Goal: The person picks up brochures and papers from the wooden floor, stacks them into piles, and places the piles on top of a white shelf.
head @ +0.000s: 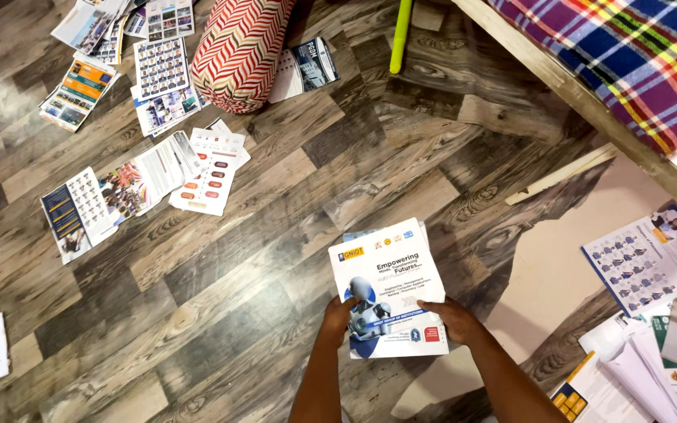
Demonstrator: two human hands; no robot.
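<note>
Wood-grain vinyl flooring point(221, 258) in grey and brown planks covers the room, and all the work lies directly on it. Left hand point(337, 317) and right hand point(454, 319) are set apart, each closed on a lower corner of a small stack of glossy brochures point(389, 286), thumbs on the white and blue cover. The stack stands just ahead of both hands, long axis running away from the person and tilted slightly left at the top; both hands are equally near it, the left at the lower left edge, the right at the lower right. An edge of a second sheet shows behind the top copy. Right of the hands, well apart, a loose heap of printed leaflets point(652, 313) lies on a bare patch where the vinyl is torn away. Far left, more scattered leaflets point(143, 188) lie flat and overlapping. Beyond them rests a cylindrical bolster point(237, 51) in red and white chevron cloth, a yellow-green rod point(400, 35), and a wooden bed frame point(581, 94) carrying a checked blanket point(628, 55).
</note>
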